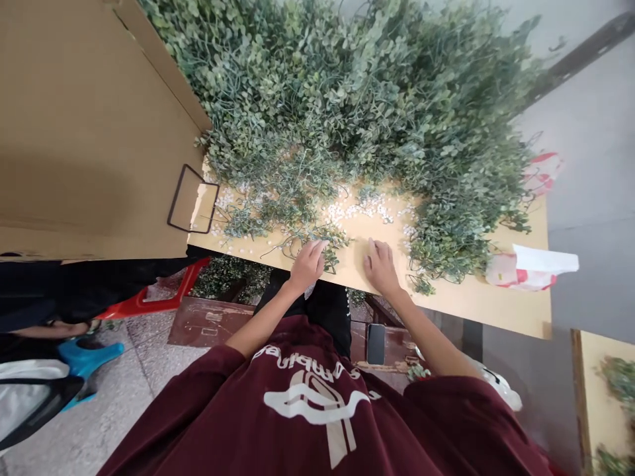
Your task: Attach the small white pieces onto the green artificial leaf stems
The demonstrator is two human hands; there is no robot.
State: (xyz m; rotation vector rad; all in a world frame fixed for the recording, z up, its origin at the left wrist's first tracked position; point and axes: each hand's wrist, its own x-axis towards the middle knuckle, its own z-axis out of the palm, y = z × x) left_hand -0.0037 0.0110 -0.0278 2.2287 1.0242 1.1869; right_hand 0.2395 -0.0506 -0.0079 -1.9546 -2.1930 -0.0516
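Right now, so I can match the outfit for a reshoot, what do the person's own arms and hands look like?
The left hand and right hand are bare, without gloves. The arms emerge from the short sleeves of a maroon T-shirt bearing a white logo and white lettering.

Pale tabletop (476, 304): heaped leafy vines (347, 99), white bits (342, 213), plastic bag (526, 271).

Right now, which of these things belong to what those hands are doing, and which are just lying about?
Part of the work:
left hand, on leafy green sprigs
right hand, on the yellow tabletop
small white bits, scattered among the sprigs

Just lying about:
black phone
red-and-white plastic bag
cardboard sheet
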